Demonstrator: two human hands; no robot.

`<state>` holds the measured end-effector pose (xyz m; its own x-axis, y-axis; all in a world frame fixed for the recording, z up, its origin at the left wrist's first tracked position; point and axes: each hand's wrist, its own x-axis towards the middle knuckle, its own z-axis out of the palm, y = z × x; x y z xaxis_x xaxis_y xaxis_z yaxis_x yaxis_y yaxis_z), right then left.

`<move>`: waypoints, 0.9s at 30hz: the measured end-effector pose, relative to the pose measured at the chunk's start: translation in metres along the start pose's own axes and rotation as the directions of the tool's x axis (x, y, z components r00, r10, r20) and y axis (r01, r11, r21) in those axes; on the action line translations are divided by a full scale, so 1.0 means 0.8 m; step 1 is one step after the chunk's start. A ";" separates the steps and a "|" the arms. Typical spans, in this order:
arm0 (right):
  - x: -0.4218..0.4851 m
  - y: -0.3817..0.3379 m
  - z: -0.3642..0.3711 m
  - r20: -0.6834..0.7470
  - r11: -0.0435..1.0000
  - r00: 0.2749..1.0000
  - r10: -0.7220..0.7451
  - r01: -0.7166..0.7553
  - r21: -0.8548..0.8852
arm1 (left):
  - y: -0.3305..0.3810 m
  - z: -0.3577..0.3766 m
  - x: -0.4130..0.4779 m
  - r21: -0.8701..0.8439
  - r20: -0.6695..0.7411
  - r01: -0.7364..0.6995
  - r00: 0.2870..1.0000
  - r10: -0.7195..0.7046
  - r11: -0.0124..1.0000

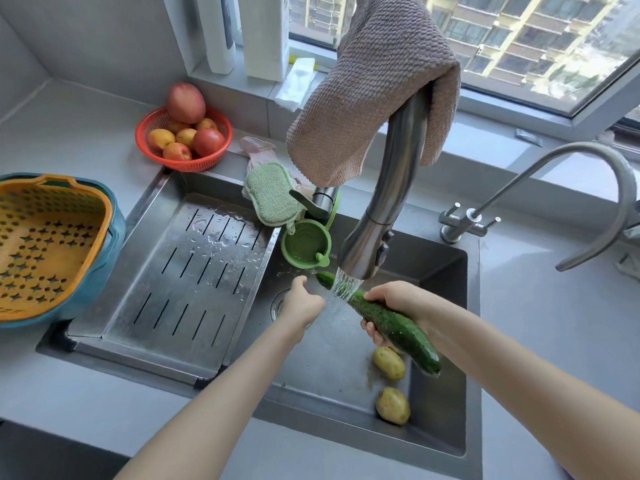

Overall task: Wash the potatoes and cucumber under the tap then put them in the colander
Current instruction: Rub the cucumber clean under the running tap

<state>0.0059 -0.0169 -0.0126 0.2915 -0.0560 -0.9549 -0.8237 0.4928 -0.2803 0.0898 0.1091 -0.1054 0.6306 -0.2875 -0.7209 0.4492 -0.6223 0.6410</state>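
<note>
Water from the tap [377, 216] hits the cucumber [391, 323], centre frame, clamped in the right hand's [398, 306] grip. Left hand [303, 301] hangs loosely curled, empty. Two potatoes [389, 363] lie lower right in the sink [329, 393]; colander [45, 244] at left.

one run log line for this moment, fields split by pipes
step: rinsing cucumber under tap | right hand: gripping cucumber | left hand: free beside stream | potatoes: in sink | colander: empty

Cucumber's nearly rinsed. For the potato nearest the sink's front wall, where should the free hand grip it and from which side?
Grip the front potato across its narrow middle, coming straight down from above. It lies flat on the sink floor close to the right wall, so a side approach is cramped. The left hand is free; the right hand holds the cucumber.
</note>
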 end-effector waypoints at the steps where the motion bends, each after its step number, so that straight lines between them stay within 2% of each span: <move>1: 0.000 0.000 0.000 -0.017 1.000 1.000 -0.018 0.017 -0.021 | 0.006 0.000 -0.005 -0.029 0.042 0.027 0.999 -0.025 0.999; 3: -0.002 0.000 0.007 -0.025 0.996 0.998 -0.062 0.060 -0.062 | 0.023 0.004 -0.017 -0.158 0.193 0.174 0.971 -0.143 0.972; 4: -0.004 0.000 0.015 -0.028 0.992 0.995 -0.097 0.094 -0.080 | 0.032 0.009 -0.024 -0.231 0.303 0.260 0.935 -0.184 0.938; 5: -0.007 0.000 0.025 -0.038 0.985 0.989 -0.141 0.136 -0.104 | 0.039 0.016 -0.033 -0.311 0.403 0.312 0.899 -0.173 0.897; 6: -0.007 0.000 0.034 -0.052 0.976 0.981 -0.188 0.181 -0.117 | 0.044 0.024 -0.039 -0.398 0.444 0.322 0.887 -0.127 0.859; 8: -0.009 0.001 0.046 -0.077 0.969 0.971 -0.228 0.218 -0.117 | 0.046 0.036 -0.039 -0.513 0.386 0.275 0.920 -0.068 0.813; 11: -0.021 0.008 0.055 -0.056 0.939 0.971 -0.234 0.210 -0.272 | 0.038 0.030 0.011 -0.569 0.168 0.246 0.969 -0.181 0.784; 15: -0.035 0.019 0.051 -0.022 0.877 0.950 -0.311 0.278 -0.391 | -0.007 0.050 0.112 -0.543 0.091 0.323 0.940 -0.328 0.775; 16: -0.037 0.022 0.048 -0.020 0.868 0.946 -0.324 0.289 -0.404 | -0.009 0.048 0.112 -0.516 0.100 0.343 0.934 -0.343 0.785; 18: -0.042 0.022 0.038 -0.023 0.864 0.945 -0.325 0.288 -0.413 | 0.001 0.033 0.077 -0.480 0.210 0.415 0.910 -0.358 0.773; 21: -0.036 0.011 0.019 -0.039 0.928 0.972 -0.233 0.210 -0.309 | 0.014 0.016 0.037 -0.436 0.259 0.501 0.865 -0.429 0.747; 24: -0.014 -0.005 0.009 -0.012 0.994 1.000 -0.021 0.020 -0.110 | 0.008 0.003 0.018 -0.327 0.378 0.529 0.833 -0.405 0.783; 27: 0.009 -0.016 0.021 0.069 1.000 0.997 0.021 -0.020 -0.017 | 0.006 -0.009 0.012 -0.212 0.311 0.453 0.871 -0.380 0.866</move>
<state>0.0266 -0.0093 -0.0144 0.3071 0.0142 -0.9516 -0.8373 0.4794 -0.2630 0.1028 0.1085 -0.1070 0.1822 -0.2407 -0.9534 0.8090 -0.5144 0.2845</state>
